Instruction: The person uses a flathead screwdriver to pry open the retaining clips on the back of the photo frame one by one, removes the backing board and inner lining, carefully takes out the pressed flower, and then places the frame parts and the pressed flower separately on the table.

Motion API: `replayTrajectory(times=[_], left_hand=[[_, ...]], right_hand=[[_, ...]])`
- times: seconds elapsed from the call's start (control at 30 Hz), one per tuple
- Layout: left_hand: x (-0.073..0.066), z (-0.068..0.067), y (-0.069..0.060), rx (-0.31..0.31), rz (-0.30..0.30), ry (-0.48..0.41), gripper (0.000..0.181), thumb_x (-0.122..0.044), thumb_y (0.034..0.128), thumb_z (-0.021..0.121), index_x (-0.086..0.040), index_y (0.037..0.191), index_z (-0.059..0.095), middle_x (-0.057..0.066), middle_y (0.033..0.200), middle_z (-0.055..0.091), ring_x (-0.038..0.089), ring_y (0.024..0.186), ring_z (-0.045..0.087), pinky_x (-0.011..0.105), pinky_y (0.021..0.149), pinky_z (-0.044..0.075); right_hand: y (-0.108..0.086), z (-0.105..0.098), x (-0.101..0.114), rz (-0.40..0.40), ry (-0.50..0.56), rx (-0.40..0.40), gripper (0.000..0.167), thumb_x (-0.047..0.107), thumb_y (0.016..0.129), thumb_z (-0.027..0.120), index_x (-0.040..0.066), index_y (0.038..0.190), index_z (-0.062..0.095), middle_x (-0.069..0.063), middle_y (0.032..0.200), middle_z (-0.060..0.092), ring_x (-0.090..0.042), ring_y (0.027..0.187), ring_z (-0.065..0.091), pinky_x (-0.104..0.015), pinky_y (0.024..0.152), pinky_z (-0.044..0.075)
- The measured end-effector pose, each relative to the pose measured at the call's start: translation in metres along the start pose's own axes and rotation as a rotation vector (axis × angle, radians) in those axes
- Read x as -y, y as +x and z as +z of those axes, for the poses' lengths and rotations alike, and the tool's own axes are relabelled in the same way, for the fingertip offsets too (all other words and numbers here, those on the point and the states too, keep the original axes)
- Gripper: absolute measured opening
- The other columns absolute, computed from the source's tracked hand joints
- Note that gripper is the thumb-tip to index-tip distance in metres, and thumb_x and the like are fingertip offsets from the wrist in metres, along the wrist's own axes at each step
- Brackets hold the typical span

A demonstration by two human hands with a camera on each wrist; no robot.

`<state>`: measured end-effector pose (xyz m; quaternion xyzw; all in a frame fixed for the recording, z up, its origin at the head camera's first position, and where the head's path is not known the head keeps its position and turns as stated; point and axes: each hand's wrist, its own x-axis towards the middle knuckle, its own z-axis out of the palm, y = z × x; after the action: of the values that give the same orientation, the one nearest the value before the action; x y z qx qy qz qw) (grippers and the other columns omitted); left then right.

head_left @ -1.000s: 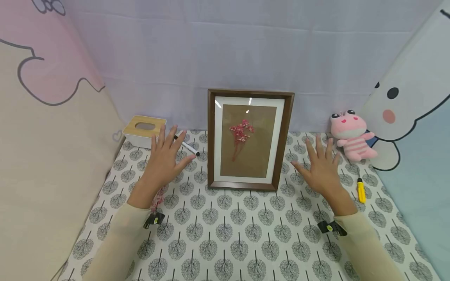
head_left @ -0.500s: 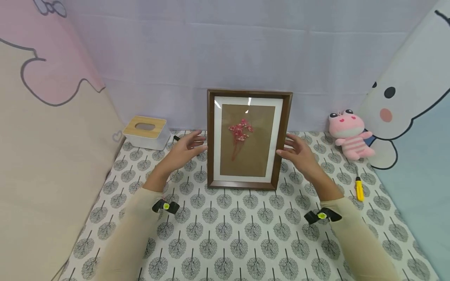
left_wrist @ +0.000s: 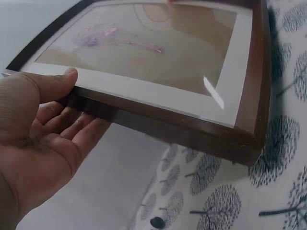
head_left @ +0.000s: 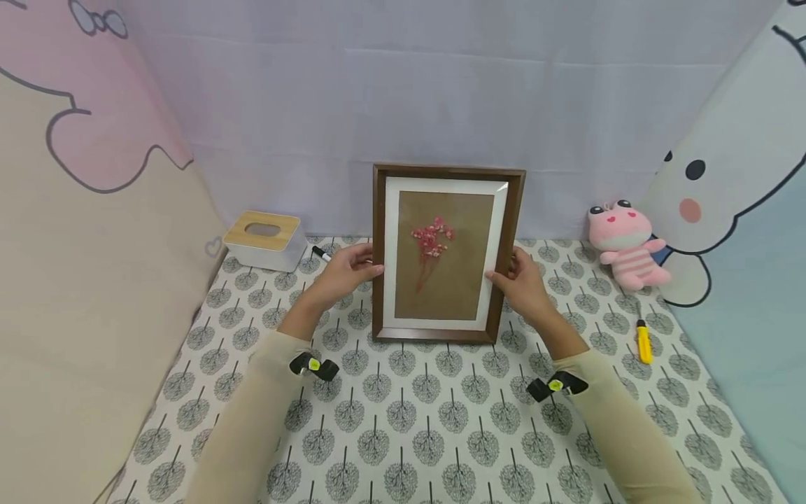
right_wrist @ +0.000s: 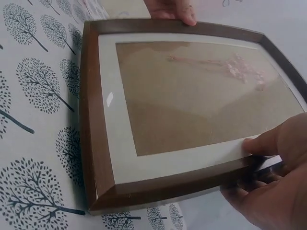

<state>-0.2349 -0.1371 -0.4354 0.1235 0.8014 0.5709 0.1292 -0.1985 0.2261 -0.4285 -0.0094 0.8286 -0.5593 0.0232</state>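
- Head view: pic frame [head_left: 443, 297] was seen at centre, far half of patterned cloth [head_left: 403, 427], bottom rail set approx. on cloth, backdrop [head_left: 441, 98] behind; whether backdrop was touched couldn't be told. Long axis was held near vert., glazed face turned to near side; flower spray [head_left: 432, 238] was shown heads up, stems down. Left side was gripped at approx. mid-height by L hand [head_left: 343, 271], right side by R hand [head_left: 522, 283]. Marker [head_left: 322, 253] was partly hidden past L hand; box w/ wood lid [head_left: 264, 241] was placed far left, plush toy [head_left: 625, 245] far right, yellow-handled tool [head_left: 644, 343] nearer on right.
- L wrist view: L hand was seen half closed, frame's side pinched betw. thumb [left_wrist: 60, 86] on front rim & fingers [left_wrist: 88, 129] beneath/behind. Risk, as judged: w/ only the edge held, slip or twist could be caused by uneven pull.
- R wrist view: R hand was likewise half closed, thumb tip rested over mat border, fingers curled round outer side. Risk, as judged: glazing could be smudged or pressed by that thumb; bottom corner could be dragged, cloth rucked, if lift was uneven. Topple could be caused if either grip was loosened while frame was off balance.
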Motion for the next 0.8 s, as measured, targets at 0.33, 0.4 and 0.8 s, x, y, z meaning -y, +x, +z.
replayTrajectory(times=[0.33, 0.4, 0.8], left_hand=[[-0.061, 0.022, -0.053, -0.117, 0.218, 0.004, 0.048, -0.013, 0.0999, 0.074, -0.005, 0.145, 0.061, 0.018, 0.127, 0.072, 0.031, 0.121, 0.071, 0.032, 0.096, 0.062], [-0.075, 0.032, -0.064, -0.166, 0.304, 0.068, 0.047, -0.009, 0.0976, 0.076, -0.004, 0.143, 0.062, 0.017, 0.124, 0.072, 0.030, 0.117, 0.072, 0.029, 0.092, 0.063], [-0.099, 0.131, -0.091, -0.312, 0.793, 0.700, 0.037, -0.013, 0.0947, 0.078, -0.001, 0.129, 0.071, 0.009, 0.113, 0.077, 0.021, 0.099, 0.075, 0.029, 0.089, 0.063]], right_hand=[[-0.043, 0.014, 0.026, 0.004, -0.004, -0.047, 0.106, 0.026, 0.103, 0.070, 0.020, 0.171, -0.011, -0.020, 0.177, 0.002, -0.041, 0.165, 0.012, -0.059, 0.130, 0.029], [-0.056, 0.023, 0.035, -0.036, 0.109, -0.026, 0.103, 0.022, 0.103, 0.068, 0.022, 0.171, -0.008, -0.017, 0.178, 0.000, -0.036, 0.167, 0.008, -0.056, 0.132, 0.025], [-0.100, 0.068, 0.059, -0.277, 1.012, 0.071, 0.057, 0.015, 0.095, 0.075, 0.020, 0.141, 0.042, 0.001, 0.127, 0.058, -0.011, 0.113, 0.063, -0.030, 0.098, 0.057]])
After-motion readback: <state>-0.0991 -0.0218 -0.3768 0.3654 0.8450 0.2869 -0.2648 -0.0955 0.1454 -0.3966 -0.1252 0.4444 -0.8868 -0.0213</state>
